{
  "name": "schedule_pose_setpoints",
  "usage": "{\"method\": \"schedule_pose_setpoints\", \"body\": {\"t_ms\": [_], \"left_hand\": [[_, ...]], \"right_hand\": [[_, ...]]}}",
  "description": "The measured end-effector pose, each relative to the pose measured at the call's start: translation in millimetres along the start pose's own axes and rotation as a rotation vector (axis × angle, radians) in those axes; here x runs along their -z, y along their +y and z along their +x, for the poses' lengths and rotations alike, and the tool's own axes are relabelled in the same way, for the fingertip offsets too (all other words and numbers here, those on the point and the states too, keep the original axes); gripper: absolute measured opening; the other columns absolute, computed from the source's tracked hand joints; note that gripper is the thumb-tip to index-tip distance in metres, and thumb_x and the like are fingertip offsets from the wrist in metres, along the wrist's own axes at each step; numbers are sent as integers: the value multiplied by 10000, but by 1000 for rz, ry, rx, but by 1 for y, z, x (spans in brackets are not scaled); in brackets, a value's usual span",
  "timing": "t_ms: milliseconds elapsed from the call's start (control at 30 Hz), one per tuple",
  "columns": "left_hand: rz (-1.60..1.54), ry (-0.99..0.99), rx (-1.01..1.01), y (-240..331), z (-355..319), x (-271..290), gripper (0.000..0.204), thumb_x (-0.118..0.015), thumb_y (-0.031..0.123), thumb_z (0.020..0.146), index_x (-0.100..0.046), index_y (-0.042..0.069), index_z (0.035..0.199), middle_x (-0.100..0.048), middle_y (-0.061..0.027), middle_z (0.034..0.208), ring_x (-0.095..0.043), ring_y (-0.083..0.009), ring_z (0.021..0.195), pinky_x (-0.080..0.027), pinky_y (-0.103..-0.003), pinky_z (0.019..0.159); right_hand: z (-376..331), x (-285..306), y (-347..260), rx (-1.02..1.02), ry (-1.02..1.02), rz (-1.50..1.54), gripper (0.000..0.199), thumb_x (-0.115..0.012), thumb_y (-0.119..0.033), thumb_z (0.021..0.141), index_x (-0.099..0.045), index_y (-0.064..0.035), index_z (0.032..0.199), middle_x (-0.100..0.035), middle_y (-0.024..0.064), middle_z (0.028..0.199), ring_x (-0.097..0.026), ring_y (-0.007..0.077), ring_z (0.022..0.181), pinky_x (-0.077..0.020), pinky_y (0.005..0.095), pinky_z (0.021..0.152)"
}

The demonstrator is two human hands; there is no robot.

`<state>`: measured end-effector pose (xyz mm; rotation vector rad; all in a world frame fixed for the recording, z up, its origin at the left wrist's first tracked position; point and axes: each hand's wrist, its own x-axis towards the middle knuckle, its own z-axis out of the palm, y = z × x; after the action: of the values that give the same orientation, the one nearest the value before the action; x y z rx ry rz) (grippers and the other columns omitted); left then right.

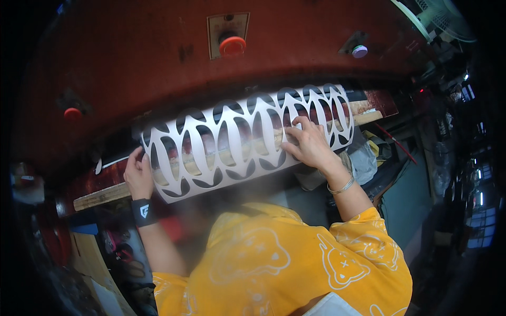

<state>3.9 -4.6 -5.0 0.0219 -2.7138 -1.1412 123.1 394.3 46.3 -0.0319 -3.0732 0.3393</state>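
A long white sheet (196, 145) with rows of curved, leaf-shaped cut-outs lies aslant across the middle, with dark pieces showing along its upper and lower edges. My left hand (138, 176) is at the sheet's left end, fingers curled in and closed at the edge; the exact grip is partly hidden. Over the right half, my right hand (312, 145) rests with fingers bent and spread apart, thumb and forefinger touching the sheet beside a cut-out. Through the openings I see a wooden edge and a dark red surface.
A large red machine body (147, 47) rises behind the sheet, bearing a red push button (232, 46), a smaller red one (73, 113) and a pale purple one (359, 51). A wooden strip (103, 197) runs under the sheet. Grey plastic bags (363, 164) lie at right.
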Motion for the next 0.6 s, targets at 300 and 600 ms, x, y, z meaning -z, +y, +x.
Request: {"method": "schedule_pose_setpoints", "body": {"t_ms": [300,600], "left_hand": [[-40,-50,21,11,-1,2,442,-554,113,866,-474,62,1298,-428,-70,545,-431,-148,502,-383,-317,530],[-64,-78,164,12,5,0,454,-564,92,842,-487,42,1287,-546,-62,680,-472,-145,560,-397,-290,554]], "right_hand": [[82,57,19,-215,-119,182,415,-632,-316,790,-655,30,1018,-666,237,841,-667,341,757,-526,391,756],[234,-1,-34,-43,98,255,725,-737,-370,652,-524,-25,1254,-412,297,1291,-424,418,1183,-339,423,1026]]}}
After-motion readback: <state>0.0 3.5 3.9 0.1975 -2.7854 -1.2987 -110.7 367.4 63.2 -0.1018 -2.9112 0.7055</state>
